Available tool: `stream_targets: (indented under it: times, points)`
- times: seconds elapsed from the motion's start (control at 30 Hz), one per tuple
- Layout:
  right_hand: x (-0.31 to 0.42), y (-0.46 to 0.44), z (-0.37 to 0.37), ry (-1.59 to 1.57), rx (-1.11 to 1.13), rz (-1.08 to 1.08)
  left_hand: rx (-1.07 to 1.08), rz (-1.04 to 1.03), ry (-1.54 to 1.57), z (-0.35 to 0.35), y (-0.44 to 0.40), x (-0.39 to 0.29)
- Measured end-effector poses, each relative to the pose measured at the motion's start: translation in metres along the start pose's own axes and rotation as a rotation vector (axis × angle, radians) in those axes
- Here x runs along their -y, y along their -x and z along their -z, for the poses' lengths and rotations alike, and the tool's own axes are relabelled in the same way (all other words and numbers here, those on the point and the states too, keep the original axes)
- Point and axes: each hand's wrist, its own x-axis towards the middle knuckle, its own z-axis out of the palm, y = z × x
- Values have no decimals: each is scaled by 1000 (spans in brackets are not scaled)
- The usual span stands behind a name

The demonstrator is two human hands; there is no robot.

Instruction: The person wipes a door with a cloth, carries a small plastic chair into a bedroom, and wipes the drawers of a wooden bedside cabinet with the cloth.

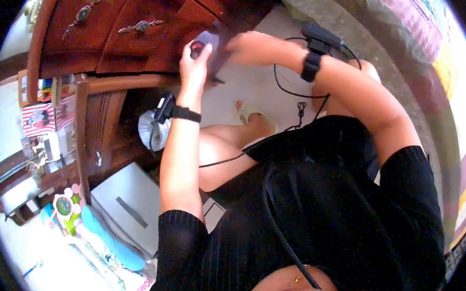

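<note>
My left hand (194, 68) is raised in front of the wooden drawers, its fingers closed around a grey and dark red object (208, 38). That object is blurred, so I cannot make out its kind. Just to the right, my right hand (243, 47) is smeared by motion and its fingers do not show clearly. A dark, blurred shape hangs between the two hands, and I cannot tell whether the right hand touches it. Each wrist wears a black strap with a small device on it.
Reddish-brown drawers (123, 39) with ornate metal handles stand ahead. A grey box (123, 199) is at my left, near a blue item (101, 230). A bed with a patterned cover (419, 29) runs along the right. A black cable (280, 82) loops over my legs.
</note>
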Motion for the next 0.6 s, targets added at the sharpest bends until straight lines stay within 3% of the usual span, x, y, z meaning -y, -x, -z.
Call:
stream_targets:
  times: [0.03,0.1,0.17,0.2,0.23,0.3,0.47,0.6]
  points:
    - [-5,11,-2,7,-30,-37,-102,-188,-403,9,18,-18]
    - [-7,20,-4,145,-19,-32,-264,-551,-825,26,37,-36]
    - [-16,16,-6,432,62,47,-238,-782,-1138,47,36,-51]
    - [-17,15,-12,385,-146,100,-180,-878,-1222,53,28,-58]
    - [-15,13,-11,387,-140,145,-135,-941,-1304,52,17,-65]
    - [-7,4,1,414,-134,234,-86,-1029,-1364,42,-18,-57]
    - [7,1,24,335,-52,84,-2,-986,-1726,16,-64,-18]
    - [-3,7,33,361,50,36,276,-1007,-1933,37,-49,32]
